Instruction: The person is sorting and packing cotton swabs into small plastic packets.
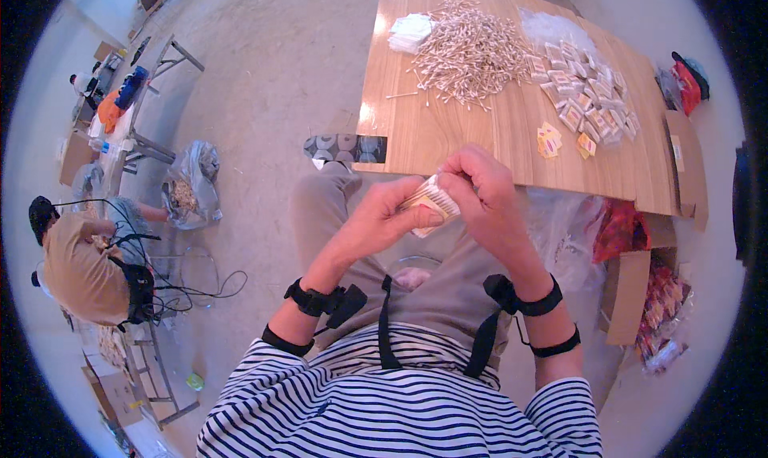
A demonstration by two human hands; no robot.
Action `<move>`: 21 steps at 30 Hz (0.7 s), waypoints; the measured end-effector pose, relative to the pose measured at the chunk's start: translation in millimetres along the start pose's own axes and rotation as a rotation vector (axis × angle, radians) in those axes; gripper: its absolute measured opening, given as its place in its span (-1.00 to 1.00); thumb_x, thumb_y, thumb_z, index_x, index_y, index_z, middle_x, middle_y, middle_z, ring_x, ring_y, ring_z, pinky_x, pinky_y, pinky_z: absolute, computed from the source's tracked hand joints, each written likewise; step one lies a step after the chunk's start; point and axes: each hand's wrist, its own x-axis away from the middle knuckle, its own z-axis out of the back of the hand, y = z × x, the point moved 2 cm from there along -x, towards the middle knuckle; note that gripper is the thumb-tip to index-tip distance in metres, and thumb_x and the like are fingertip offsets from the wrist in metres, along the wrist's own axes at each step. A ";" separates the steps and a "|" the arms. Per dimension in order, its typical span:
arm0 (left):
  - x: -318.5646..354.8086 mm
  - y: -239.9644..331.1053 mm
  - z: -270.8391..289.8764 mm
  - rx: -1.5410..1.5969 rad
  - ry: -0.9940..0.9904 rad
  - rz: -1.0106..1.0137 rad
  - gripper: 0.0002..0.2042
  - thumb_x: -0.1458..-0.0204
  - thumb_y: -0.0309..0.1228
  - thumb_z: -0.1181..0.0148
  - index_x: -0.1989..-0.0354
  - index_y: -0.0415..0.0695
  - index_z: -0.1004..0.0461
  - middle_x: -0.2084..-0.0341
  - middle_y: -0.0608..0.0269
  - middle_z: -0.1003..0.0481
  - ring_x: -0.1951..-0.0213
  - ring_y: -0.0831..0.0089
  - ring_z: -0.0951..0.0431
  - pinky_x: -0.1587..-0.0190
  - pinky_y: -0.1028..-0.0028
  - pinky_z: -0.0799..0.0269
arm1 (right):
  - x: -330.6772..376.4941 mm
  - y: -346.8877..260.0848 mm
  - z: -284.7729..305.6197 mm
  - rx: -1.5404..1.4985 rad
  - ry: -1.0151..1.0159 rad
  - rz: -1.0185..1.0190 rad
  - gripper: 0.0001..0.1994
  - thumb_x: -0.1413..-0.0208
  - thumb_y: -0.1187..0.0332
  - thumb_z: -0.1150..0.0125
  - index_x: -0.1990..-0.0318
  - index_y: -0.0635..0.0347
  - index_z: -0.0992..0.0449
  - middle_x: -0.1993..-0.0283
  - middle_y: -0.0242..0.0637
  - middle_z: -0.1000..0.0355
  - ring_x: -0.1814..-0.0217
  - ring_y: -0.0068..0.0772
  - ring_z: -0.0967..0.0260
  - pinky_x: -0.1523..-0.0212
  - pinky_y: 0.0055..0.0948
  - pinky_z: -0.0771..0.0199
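Hands meet over the lap, just short of the tabletop [448, 134] edge; the left hand [382, 216] and right hand [480, 192] both close their fingers [416, 215] around a small bundle of cotton swabs [432, 200], held between them above the grey trousers; the bundle shows pale wooden sticks packed side by side with white tips, partly wrapped in a clear packet, its lower end hidden by the fingers; behind it on the tabletop lies a loose heap of swabs [468, 54], beside a spread of filled packets [588, 94] and a few yellow labels [552, 142]; black straps circle both wrists; another person [80, 266] sits at far left
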 end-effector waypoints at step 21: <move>0.7 -4.5 2.3 0.026 0.134 -0.043 -0.77 -0.16 -0.36 -0.27 0.12 -0.24 -0.53 0.35 0.43 -0.54 0.28 0.72 -0.44 0.22 0.56 -0.41 | 18.3 0.9 15.2 0.100 -0.018 -0.047 -0.88 -0.10 0.45 -0.20 0.37 0.28 -0.40 0.41 -0.10 -0.36 0.37 -0.10 -0.36 0.34 -0.24 -0.34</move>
